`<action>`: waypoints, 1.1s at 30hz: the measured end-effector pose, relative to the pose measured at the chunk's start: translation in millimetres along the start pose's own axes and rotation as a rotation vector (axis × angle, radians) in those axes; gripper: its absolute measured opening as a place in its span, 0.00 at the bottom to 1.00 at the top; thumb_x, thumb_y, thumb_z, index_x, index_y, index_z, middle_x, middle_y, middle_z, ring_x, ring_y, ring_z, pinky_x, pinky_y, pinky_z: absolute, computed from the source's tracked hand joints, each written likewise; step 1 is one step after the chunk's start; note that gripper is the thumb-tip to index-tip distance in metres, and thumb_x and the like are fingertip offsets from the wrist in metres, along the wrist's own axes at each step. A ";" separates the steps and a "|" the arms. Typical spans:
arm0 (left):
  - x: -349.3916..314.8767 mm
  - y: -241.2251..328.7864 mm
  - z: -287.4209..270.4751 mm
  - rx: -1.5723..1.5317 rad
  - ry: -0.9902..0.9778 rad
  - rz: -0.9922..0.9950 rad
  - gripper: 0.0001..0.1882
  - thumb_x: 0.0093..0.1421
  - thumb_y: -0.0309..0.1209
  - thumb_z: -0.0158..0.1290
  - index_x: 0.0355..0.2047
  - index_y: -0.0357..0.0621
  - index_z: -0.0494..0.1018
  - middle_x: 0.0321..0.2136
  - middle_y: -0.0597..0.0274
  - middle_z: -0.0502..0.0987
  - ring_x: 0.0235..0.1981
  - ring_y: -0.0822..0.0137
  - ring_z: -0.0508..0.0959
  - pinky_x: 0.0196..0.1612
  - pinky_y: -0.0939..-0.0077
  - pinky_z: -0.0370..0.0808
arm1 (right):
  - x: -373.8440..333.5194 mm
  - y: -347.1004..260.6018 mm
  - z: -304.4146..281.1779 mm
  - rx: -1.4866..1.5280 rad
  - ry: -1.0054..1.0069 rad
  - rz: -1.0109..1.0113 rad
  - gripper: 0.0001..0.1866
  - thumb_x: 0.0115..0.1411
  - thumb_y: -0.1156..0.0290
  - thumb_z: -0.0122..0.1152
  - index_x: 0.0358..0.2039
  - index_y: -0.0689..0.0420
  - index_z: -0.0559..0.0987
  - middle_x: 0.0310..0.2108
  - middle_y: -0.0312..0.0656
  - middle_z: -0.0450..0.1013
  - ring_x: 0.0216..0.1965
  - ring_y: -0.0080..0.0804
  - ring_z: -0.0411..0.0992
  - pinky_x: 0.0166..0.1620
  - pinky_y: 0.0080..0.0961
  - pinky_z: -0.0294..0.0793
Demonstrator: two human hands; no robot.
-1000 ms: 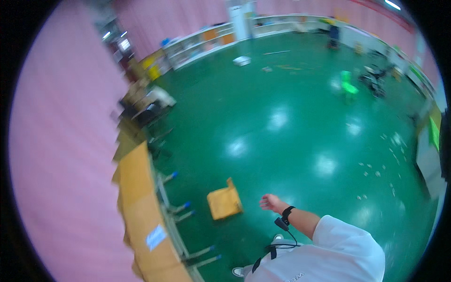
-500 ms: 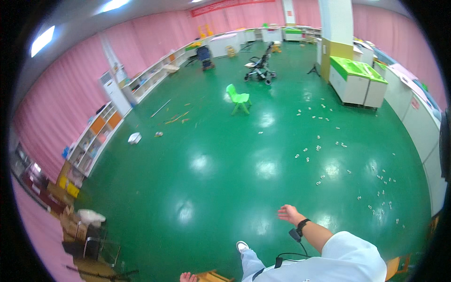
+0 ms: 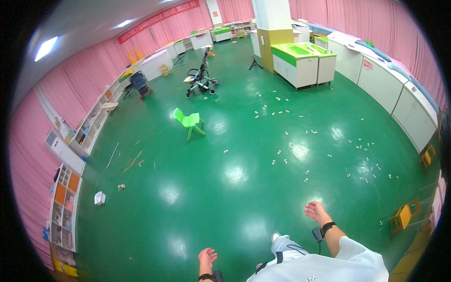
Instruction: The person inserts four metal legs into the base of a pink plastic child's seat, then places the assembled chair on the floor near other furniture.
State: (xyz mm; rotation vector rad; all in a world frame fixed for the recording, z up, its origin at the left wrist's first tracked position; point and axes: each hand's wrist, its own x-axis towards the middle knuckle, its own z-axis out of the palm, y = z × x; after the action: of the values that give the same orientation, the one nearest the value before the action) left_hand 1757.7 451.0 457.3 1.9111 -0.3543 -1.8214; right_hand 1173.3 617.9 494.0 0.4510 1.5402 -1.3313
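Note:
My left hand (image 3: 207, 259) is at the lower edge, held over the green floor (image 3: 202, 207) with its fingers loosely apart and nothing in it. Farther forward and to the right, my right hand (image 3: 316, 211) hangs in the air, also with fingers spread and no object in it. A black band with a small dark box sits on each wrist. Many small white S-shaped pieces (image 3: 307, 172) lie scattered on the floor ahead and to the right of my right hand. Neither hand touches anything.
A green child's chair (image 3: 189, 121) stands ahead, with a stroller (image 3: 202, 80) beyond it. Thin sticks (image 3: 133, 160), a white tub (image 3: 99, 198) and a small can (image 3: 121, 186) lie at left. White cabinets (image 3: 381, 81) line the right; a yellow wooden chair (image 3: 402, 217) is near right.
My view has swung to the right, so the chair, stroller and scattered pieces sit farther left. My left hand has come further into view. Both hands still hold nothing.

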 end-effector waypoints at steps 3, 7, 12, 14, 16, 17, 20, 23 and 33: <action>-94.0 -41.0 30.5 0.171 -0.112 0.114 0.11 0.61 0.34 0.45 0.39 0.40 0.68 0.32 0.55 0.77 0.24 0.56 0.78 0.24 0.65 0.76 | -77.1 7.1 -125.2 0.190 -0.096 -0.093 0.13 0.60 0.64 0.44 0.42 0.57 0.68 0.39 0.45 0.73 0.38 0.43 0.72 0.40 0.42 0.75; -97.0 -36.4 21.2 0.257 -0.064 0.111 0.12 0.61 0.34 0.45 0.41 0.39 0.67 0.35 0.53 0.76 0.25 0.53 0.78 0.24 0.62 0.76 | -45.4 -21.4 -104.8 0.225 -0.164 -0.099 0.13 0.60 0.64 0.45 0.41 0.57 0.69 0.38 0.45 0.73 0.37 0.43 0.72 0.40 0.41 0.74; -63.6 -21.7 40.1 0.137 0.002 0.032 0.12 0.60 0.37 0.46 0.39 0.45 0.67 0.35 0.58 0.75 0.30 0.54 0.78 0.29 0.59 0.77 | 4.7 -100.4 -66.5 0.284 -0.095 -0.064 0.13 0.60 0.64 0.45 0.41 0.57 0.69 0.37 0.43 0.73 0.37 0.42 0.72 0.41 0.39 0.74; -49.7 2.1 45.2 0.064 0.020 0.048 0.11 0.60 0.37 0.46 0.39 0.45 0.67 0.36 0.58 0.75 0.31 0.54 0.77 0.30 0.59 0.76 | 14.6 -147.4 -13.5 0.256 -0.148 -0.085 0.13 0.61 0.63 0.44 0.41 0.57 0.69 0.37 0.43 0.73 0.37 0.42 0.72 0.41 0.39 0.74; -40.8 30.9 62.8 -0.041 -0.023 0.090 0.11 0.60 0.38 0.46 0.37 0.46 0.68 0.37 0.60 0.74 0.32 0.54 0.77 0.32 0.58 0.76 | 18.9 -198.2 40.1 0.239 -0.182 -0.116 0.13 0.61 0.63 0.44 0.41 0.57 0.69 0.37 0.43 0.73 0.37 0.41 0.72 0.41 0.39 0.74; -34.5 46.9 70.9 -0.042 -0.021 0.085 0.11 0.60 0.38 0.46 0.37 0.46 0.68 0.37 0.60 0.74 0.32 0.54 0.77 0.32 0.58 0.76 | 21.6 -222.1 72.0 0.223 -0.217 -0.112 0.13 0.62 0.63 0.43 0.41 0.57 0.69 0.37 0.43 0.73 0.37 0.41 0.72 0.41 0.39 0.74; -5.1 102.4 90.1 -0.103 0.021 0.107 0.11 0.59 0.40 0.46 0.36 0.47 0.68 0.35 0.61 0.74 0.31 0.56 0.76 0.34 0.55 0.75 | 47.5 -280.5 153.1 0.189 -0.273 -0.118 0.13 0.62 0.63 0.42 0.41 0.58 0.69 0.36 0.43 0.73 0.37 0.41 0.72 0.41 0.38 0.75; 13.2 173.4 134.2 -0.081 -0.106 0.182 0.19 0.62 0.40 0.45 0.50 0.43 0.65 0.47 0.51 0.71 0.49 0.51 0.70 0.52 0.54 0.69 | 94.7 -331.5 210.5 0.194 -0.280 -0.151 0.13 0.63 0.63 0.42 0.40 0.58 0.69 0.36 0.44 0.73 0.36 0.41 0.73 0.40 0.38 0.75; 219.8 491.7 305.0 0.086 0.034 0.029 0.12 0.58 0.36 0.46 0.38 0.43 0.67 0.32 0.57 0.74 0.28 0.57 0.74 0.28 0.62 0.73 | 202.8 -481.8 365.8 0.365 -0.026 -0.162 0.11 0.61 0.63 0.43 0.39 0.56 0.69 0.35 0.43 0.73 0.35 0.40 0.72 0.39 0.38 0.74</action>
State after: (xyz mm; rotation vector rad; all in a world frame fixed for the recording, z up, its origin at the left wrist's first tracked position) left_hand 1541.0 -126.2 512.2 1.9819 -0.4522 -1.7791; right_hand 864.9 72.1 612.6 0.5408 1.3357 -1.7497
